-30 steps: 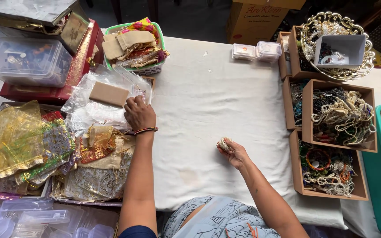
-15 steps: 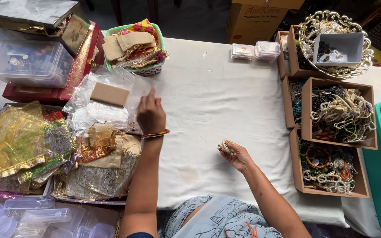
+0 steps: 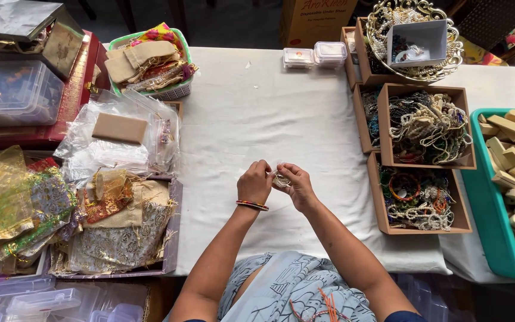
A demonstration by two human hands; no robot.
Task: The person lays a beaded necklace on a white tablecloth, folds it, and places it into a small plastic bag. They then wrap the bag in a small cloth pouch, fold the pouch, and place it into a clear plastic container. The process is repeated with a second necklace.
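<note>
Bracelet [image 3: 281, 179] pinched between both hands | left hand [image 3: 255, 183], right hand [image 3: 296, 186] touching | above white cloth [image 3: 257, 119]

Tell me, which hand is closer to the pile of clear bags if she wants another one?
Probably the left hand. The clear bags lie on its side of the table, with bare cloth between. The right hand sits farther away and pinches the small beaded piece both hands meet on.
</note>
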